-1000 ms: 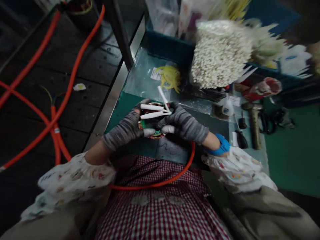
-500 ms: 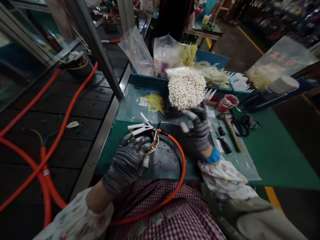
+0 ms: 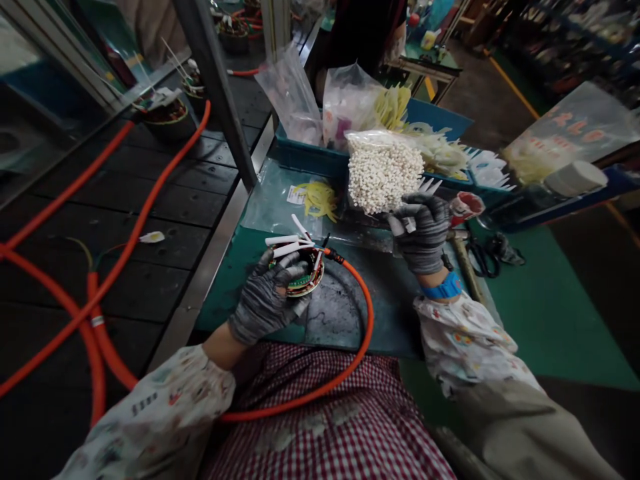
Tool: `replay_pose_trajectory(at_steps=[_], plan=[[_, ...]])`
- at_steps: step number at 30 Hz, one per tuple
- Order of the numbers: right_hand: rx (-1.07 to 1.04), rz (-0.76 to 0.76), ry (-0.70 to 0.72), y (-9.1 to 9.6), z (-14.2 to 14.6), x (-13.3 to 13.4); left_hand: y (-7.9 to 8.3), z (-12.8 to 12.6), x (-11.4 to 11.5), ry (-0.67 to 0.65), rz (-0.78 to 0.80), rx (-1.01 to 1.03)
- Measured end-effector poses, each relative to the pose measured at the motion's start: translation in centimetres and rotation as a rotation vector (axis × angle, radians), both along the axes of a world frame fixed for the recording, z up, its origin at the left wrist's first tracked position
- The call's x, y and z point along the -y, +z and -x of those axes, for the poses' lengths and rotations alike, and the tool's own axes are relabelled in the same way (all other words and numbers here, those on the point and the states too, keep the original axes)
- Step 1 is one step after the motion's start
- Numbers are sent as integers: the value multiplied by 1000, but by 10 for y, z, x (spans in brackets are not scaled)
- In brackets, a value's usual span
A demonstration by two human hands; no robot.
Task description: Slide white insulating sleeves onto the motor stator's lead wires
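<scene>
My left hand [image 3: 270, 295], in a grey striped glove, is closed around the side of a motor stator [image 3: 311, 288] with copper windings and a green board. White sleeved leads [image 3: 286, 248] stick up from its top. An orange cable [image 3: 369, 313] leaves it on the right and loops over my lap. My right hand [image 3: 423, 230], gloved alike, has its fingers curled together at the lower right of a clear bag of small white pieces [image 3: 383, 172]. Whatever lies between those fingertips is too small or hidden to name.
Behind the bag stands a blue bin [image 3: 305, 153] with plastic bags and yellow strips. A hammer [image 3: 470, 267] and scissors [image 3: 483, 257] lie at right. On the left, thick orange cables [image 3: 145, 207] cross a dark slatted conveyor beside a metal post [image 3: 220, 93].
My right hand has moved right and slightly up to the bag's lower corner, and its fingers have curled in. My left hand stays on the stator. The whole view has shifted slightly.
</scene>
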State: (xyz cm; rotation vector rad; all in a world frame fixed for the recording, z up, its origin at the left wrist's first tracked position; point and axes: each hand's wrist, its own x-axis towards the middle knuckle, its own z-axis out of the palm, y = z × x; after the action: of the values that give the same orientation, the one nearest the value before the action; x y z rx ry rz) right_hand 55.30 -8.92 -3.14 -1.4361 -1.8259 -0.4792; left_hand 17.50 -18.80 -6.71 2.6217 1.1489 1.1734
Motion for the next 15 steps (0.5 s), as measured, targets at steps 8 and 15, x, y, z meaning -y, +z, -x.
replay_pose_trajectory(at_steps=[8, 15], plan=[[-62, 128, -8, 9, 10, -1, 4, 4, -1, -48, -50, -13], [-497, -25, 289, 47, 26, 41, 4, 4, -3, -70, 28, -39]])
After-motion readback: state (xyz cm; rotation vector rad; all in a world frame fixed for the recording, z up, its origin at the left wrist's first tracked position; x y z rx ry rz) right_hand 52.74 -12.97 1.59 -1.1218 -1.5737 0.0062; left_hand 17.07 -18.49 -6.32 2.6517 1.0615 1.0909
